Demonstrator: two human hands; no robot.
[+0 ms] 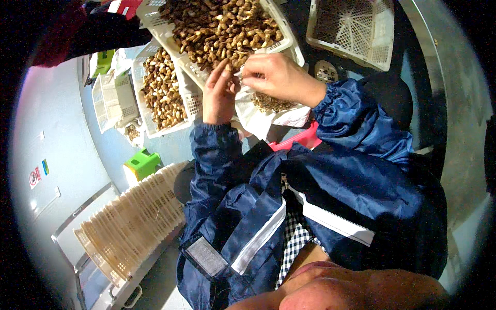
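Both of my hands meet at the near edge of a white plastic crate [287, 49] heaped with small brown mushrooms [227, 28]. My left hand [219, 98] is closed, with a small mushroom [229, 67] at its fingertips. Close by on the right, my right hand [276, 77] is curled in a pinch, and whatever it grips is hidden by the fingers. Below the hands, brown trimmings [271, 103] lie on a white cloth or bag [257, 122].
Left of the heaped crate stands another crate [151, 128] of mushrooms, beside a white basket [114, 101]. A slatted white crate [356, 26] sits at the far right. Nested white baskets [132, 219] and a green stool [143, 164] are at the lower left.
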